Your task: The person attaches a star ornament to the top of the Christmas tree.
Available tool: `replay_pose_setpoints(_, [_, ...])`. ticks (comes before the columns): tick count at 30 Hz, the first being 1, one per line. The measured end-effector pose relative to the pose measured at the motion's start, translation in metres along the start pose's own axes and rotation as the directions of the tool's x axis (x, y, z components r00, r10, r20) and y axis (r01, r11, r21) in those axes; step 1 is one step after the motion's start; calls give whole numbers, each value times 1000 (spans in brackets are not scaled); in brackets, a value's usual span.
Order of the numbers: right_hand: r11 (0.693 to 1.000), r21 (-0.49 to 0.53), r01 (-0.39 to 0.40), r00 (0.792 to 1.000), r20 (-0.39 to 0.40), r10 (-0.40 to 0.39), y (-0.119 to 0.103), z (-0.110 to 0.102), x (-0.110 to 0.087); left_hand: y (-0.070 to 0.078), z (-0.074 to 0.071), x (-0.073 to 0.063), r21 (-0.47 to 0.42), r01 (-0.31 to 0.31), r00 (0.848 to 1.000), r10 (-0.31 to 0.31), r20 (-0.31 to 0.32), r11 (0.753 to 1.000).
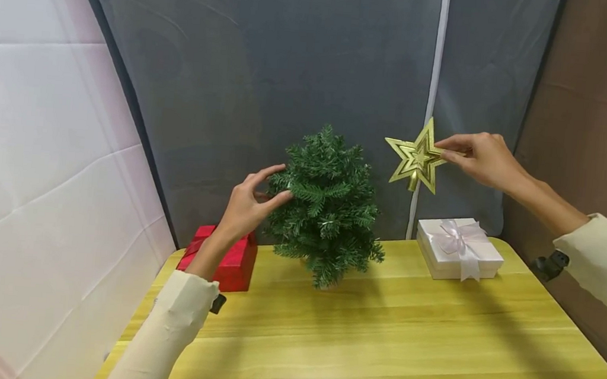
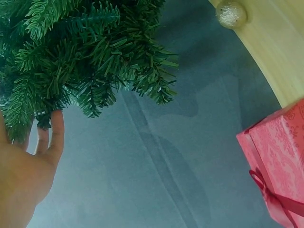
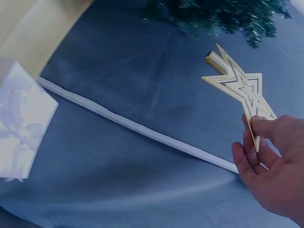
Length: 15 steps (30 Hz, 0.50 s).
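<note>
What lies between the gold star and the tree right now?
No object: in the head view, only the grey backdrop shows in the gap between the gold star and the tree.

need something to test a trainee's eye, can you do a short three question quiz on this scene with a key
1. Which hand holds the gold star? A: left. B: right. C: neither.
2. True or false: in the head view, the red box stands left of the tree.
3. Fill in: the white box is topped with a ____.

Key:
1. B, the right hand.
2. True.
3. ribbon bow.
</note>
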State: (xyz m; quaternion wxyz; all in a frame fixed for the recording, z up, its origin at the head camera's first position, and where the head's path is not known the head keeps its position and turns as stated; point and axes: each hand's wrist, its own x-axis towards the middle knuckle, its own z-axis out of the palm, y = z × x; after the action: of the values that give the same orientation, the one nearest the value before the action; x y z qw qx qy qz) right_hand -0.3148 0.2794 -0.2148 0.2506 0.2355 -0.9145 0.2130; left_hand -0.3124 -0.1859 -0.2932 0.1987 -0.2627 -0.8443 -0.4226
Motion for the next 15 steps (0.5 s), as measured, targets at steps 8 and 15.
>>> replay_pose_setpoints(8, [1000, 2, 28, 998, -59, -28, -19, -18, 29, -3, -1, -1, 0, 3, 1000, -3, -4, 1000])
replay_pose_setpoints(15, [996, -6, 87, 991, -99, -87, -33, -26, 49, -2, 0, 3, 2, 2, 1000, -2, -4, 1000])
